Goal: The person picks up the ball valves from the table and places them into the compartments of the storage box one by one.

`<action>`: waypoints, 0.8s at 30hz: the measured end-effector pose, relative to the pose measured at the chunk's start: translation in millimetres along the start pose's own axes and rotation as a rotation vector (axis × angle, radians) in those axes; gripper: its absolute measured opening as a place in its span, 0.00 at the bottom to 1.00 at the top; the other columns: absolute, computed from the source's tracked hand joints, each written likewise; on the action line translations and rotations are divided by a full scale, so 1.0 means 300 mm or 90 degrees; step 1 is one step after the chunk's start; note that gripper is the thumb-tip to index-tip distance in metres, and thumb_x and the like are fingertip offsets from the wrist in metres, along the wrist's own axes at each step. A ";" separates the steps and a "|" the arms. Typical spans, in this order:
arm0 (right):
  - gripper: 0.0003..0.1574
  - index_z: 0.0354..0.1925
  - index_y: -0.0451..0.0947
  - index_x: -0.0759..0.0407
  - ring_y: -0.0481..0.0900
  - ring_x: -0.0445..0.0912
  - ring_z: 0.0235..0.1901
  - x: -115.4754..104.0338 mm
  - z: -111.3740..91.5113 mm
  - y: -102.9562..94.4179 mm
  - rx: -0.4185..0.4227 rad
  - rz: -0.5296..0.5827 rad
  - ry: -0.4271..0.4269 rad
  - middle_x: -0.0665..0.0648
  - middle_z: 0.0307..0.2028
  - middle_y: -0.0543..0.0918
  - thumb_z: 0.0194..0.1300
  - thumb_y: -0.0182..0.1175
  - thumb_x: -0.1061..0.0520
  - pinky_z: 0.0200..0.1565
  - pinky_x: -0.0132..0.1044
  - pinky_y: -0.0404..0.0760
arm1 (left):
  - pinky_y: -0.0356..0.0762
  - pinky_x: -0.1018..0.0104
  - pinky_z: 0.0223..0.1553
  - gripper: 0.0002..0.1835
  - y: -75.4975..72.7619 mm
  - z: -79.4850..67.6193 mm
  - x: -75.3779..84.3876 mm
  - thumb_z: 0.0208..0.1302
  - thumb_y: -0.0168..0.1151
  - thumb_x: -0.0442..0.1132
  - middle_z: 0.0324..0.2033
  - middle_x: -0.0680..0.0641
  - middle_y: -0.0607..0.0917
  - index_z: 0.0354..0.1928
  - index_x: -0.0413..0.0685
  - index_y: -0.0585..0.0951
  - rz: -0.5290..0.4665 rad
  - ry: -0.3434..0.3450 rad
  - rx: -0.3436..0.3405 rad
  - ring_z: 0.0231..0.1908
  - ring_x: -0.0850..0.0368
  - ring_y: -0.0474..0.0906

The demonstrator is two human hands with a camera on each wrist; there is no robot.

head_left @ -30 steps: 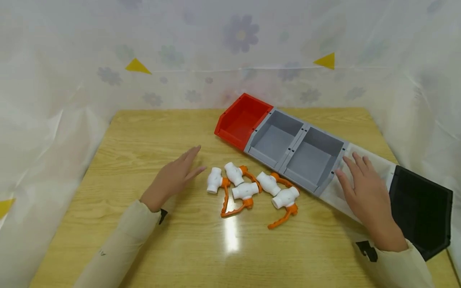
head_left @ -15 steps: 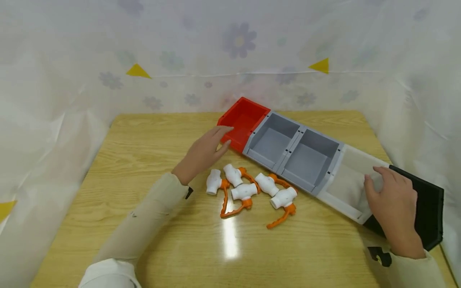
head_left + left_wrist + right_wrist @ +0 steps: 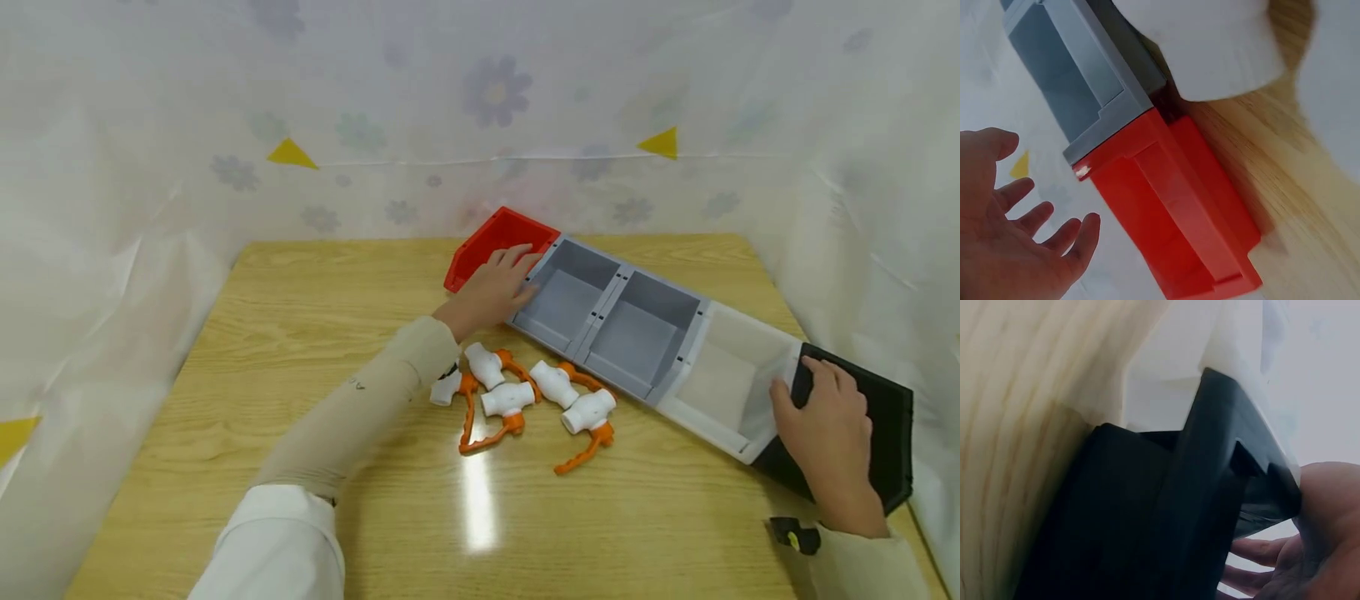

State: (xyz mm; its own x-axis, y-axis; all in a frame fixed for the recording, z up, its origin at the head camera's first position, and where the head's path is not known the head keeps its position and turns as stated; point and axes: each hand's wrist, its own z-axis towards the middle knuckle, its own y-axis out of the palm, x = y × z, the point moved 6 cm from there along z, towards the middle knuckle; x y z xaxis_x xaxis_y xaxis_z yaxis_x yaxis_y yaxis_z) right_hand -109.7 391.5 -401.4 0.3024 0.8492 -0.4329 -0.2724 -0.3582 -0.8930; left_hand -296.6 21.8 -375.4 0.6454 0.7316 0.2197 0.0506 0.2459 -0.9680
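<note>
My left hand [image 3: 491,287], fingers spread, is over the border between the red bin [image 3: 487,237] and a grey bin [image 3: 566,296]. In the left wrist view it holds nothing, and a gap shows between it and the red bin's edge. My right hand [image 3: 831,442], fingers slightly bent, is over the black bin [image 3: 888,433], its thumb by the white bin [image 3: 720,375]. Whether it touches the black bin's rim I cannot tell. Several white ball valves [image 3: 555,385] with orange handles lie in front of the bins; my left sleeve partly hides one.
The joined bins run diagonally from back centre to front right, with a second grey bin [image 3: 641,333] in the middle. They stand on a wooden table [image 3: 337,292]. Behind it hangs a flower-patterned sheet [image 3: 420,100] with yellow triangles.
My left hand has moved right and away from me, from beside the valves to the red bin. My right hand has shifted right, from the white bin to the black one. The valves stay put.
</note>
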 end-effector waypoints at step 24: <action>0.49 0.70 0.28 0.68 0.37 0.67 0.67 -0.032 -0.002 0.093 -0.086 0.083 -0.049 0.67 0.70 0.28 0.65 0.46 0.55 0.57 0.67 0.48 | 0.74 0.72 0.38 0.31 0.147 0.225 -0.049 0.69 0.46 0.43 0.70 0.51 0.47 0.71 0.50 0.51 -0.090 -0.072 -0.053 0.46 0.60 0.71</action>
State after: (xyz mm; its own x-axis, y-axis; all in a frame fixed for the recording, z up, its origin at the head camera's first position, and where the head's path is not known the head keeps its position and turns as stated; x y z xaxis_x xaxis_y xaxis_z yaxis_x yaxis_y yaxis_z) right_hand -119.7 373.0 -422.3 0.2004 0.8178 -0.5395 -0.1779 -0.5111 -0.8409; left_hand -355.1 64.9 -413.1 0.5383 0.7609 0.3623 0.2008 0.3018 -0.9320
